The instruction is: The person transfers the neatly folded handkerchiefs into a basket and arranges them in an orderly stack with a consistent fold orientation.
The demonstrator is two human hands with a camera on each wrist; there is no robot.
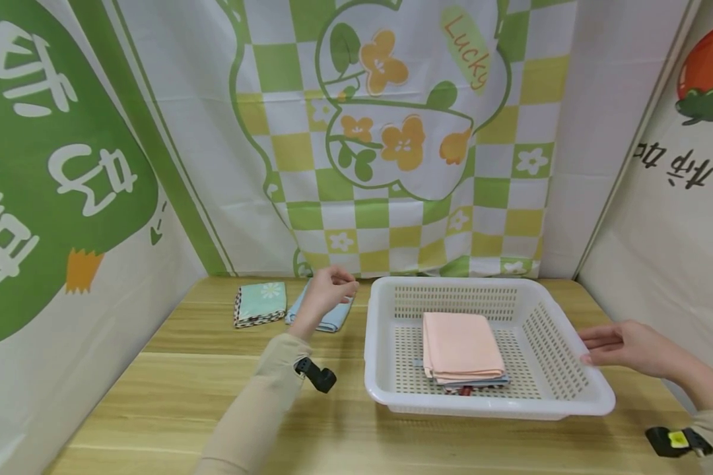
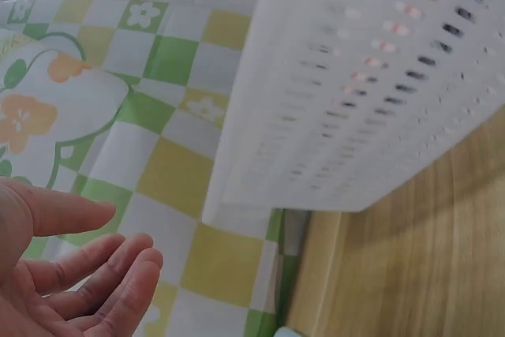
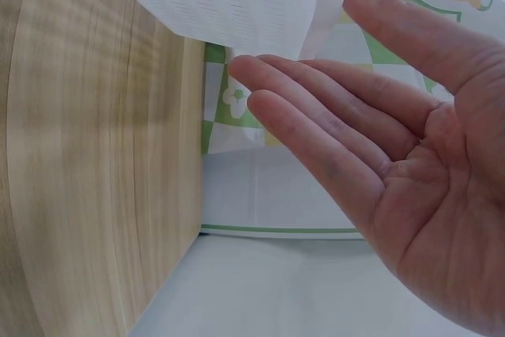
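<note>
I see the left hand (image 1: 328,290) empty, fingers loose, over the folded blue cloth (image 1: 335,319); the right hand (image 1: 636,348), fingers straight, flanks the perforated basket (image 1: 487,406), presumably steadying it.

The white basket (image 1: 487,405) is open above; its walls (image 1: 549,340) block sideways passage.

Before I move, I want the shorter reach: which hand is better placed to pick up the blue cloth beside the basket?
Left, I'd judge: the left hand is empty, close to the blue cloth; the right hand is at the opposite side of the basket.
</note>
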